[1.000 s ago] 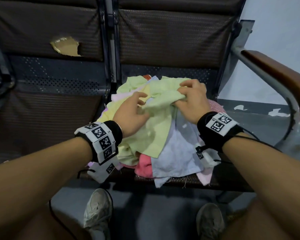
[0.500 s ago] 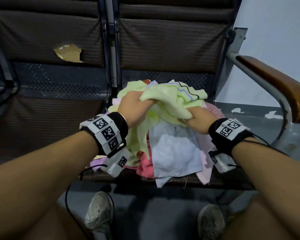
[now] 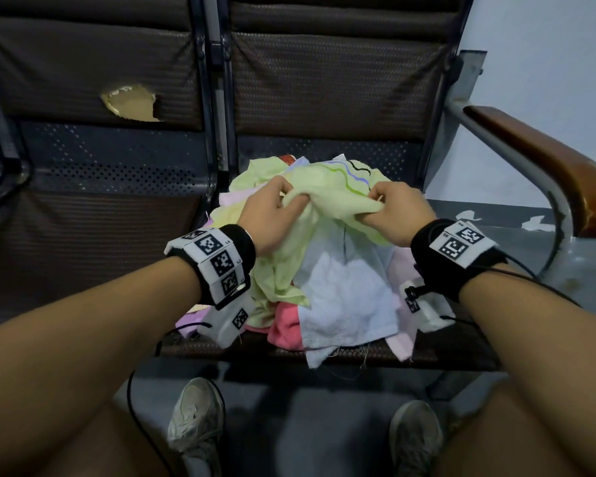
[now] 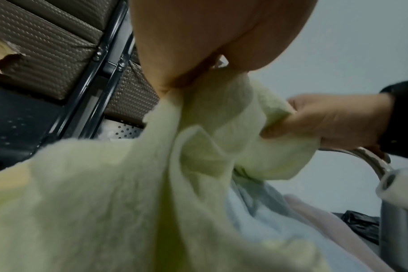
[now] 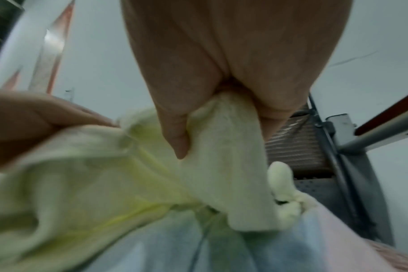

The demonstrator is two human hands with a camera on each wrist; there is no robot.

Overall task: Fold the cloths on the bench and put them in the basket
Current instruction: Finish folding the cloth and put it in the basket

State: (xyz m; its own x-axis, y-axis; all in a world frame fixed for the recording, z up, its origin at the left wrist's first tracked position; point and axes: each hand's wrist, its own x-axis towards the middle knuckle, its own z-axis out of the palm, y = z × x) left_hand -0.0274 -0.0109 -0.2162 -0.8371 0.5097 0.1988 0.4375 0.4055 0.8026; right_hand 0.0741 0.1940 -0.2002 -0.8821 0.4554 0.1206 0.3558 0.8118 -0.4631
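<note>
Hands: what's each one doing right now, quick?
Left hand: closed, gripping the green cloth.
Right hand: closed, pinching the same green cloth.

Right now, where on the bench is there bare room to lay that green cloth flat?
The left seat, bordered by the seat divider and perforated back, is bare. The right seat is crowded: the cloth pile covers it to the front edge. Both hands, left hand and right hand, grip the green cloth.

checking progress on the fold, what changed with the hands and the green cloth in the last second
Both hands took hold of the pale green cloth and raised it off the pile; left hand and right hand now grip its top edge, spread apart. The light blue cloth stayed put.
</note>
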